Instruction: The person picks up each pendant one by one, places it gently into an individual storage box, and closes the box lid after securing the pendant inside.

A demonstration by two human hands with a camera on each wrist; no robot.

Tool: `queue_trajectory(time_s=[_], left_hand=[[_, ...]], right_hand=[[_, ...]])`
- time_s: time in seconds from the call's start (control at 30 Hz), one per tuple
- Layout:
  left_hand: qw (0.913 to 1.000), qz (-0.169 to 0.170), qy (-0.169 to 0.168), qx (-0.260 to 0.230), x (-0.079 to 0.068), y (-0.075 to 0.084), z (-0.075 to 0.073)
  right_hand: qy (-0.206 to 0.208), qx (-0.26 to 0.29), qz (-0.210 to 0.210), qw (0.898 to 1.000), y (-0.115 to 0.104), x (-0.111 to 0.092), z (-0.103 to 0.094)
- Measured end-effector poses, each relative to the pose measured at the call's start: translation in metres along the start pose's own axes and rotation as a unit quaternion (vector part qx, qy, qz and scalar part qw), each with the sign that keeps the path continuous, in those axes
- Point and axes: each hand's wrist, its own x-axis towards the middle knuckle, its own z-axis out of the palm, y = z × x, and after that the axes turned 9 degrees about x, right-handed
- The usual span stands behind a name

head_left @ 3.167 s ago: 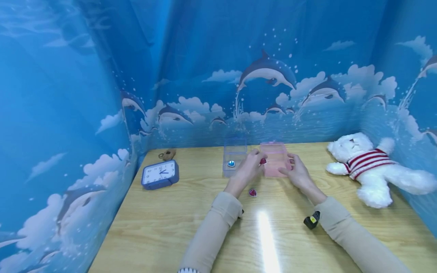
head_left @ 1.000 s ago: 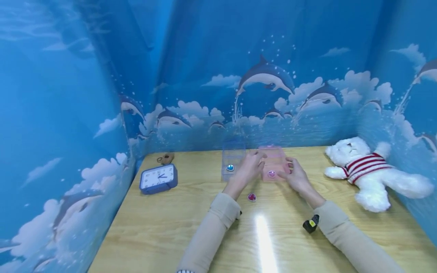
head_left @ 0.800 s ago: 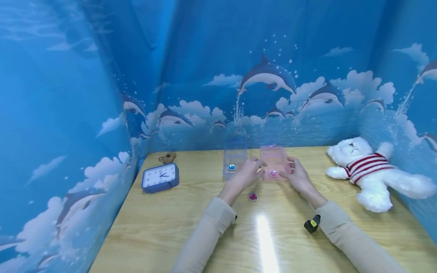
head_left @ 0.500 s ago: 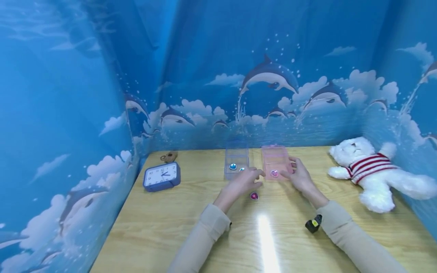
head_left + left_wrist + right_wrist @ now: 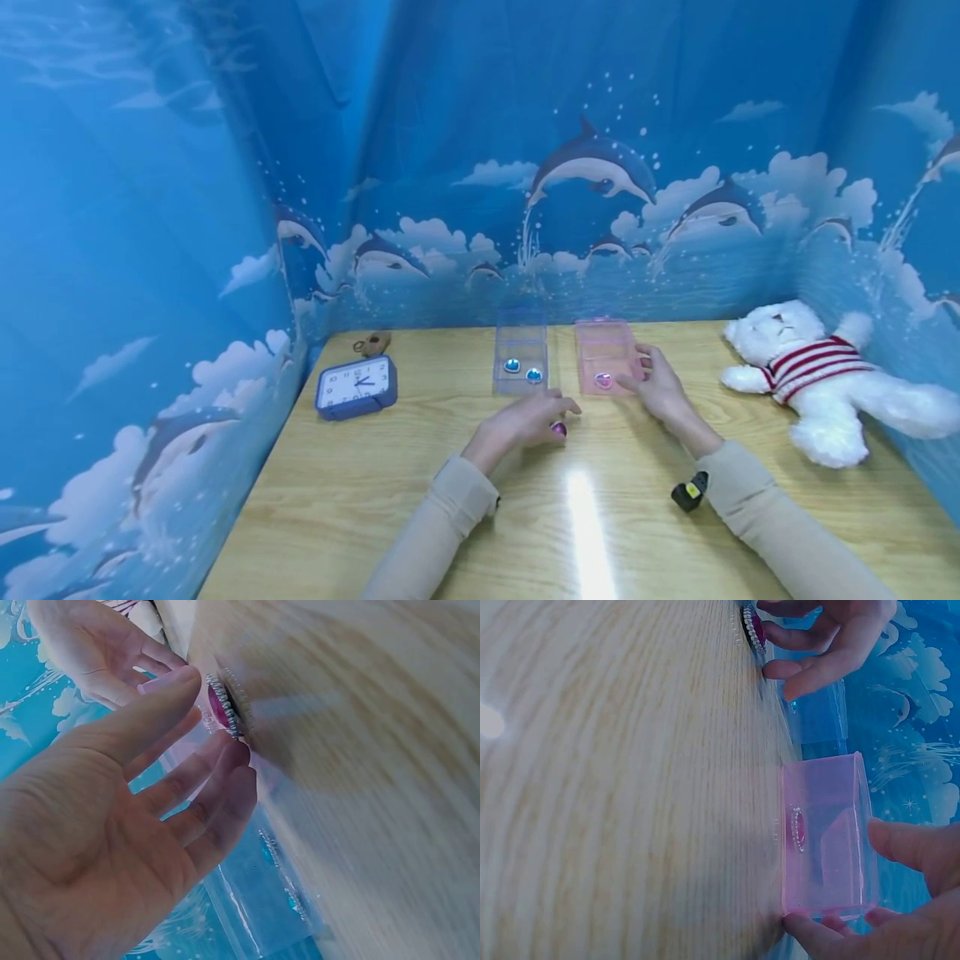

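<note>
My left hand reaches down to a red gem with a silver beaded rim, lying on the table. Thumb and fingertips are right at its edge, spread around it. My right hand holds the side of a pink clear box, lid raised, its thumb and fingers at the walls. One pink-looking gem is inside that box. To its left stands a blue clear box, also with its lid up, holding two blue gems.
A blue clock stands at the left of the wooden table, a small brown trinket behind it. A white teddy bear in a striped top lies at the right. A dolphin-print curtain encloses the back and sides.
The gem that my left hand held is now in the pink box. The left hand has moved from beside the boxes toward me, down to the red gem. My right hand stays at the pink box.
</note>
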Motion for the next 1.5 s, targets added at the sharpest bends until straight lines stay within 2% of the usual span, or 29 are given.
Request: queue_trajectory(time_s=[0.33,0.7,0.83,1.2,1.5], left_hand=[[0.9999,-0.007,-0.002,0.012,-0.001,-0.001,0.007],[0.9966,0.016,0.0,0.081,0.0,0.002,0.012],[0.9957,0.021,0.003,0.09,0.001,0.003,0.011],[0.9978,0.024,0.047,0.041,0.015,0.008,-0.003],[0.9969,0.011,0.077,-0.01,0.029,0.012,-0.015]], right_hand=[[0.005,0.01,-0.004,1.0,0.0,0.0,-0.001],[0.002,0.009,0.001,1.0,0.002,0.0,-0.002],[0.001,0.009,0.0,1.0,0.002,-0.001,-0.001],[0.0,0.013,0.013,1.0,0.003,-0.001,-0.002],[-0.007,0.029,0.004,1.0,0.003,-0.001,-0.003]])
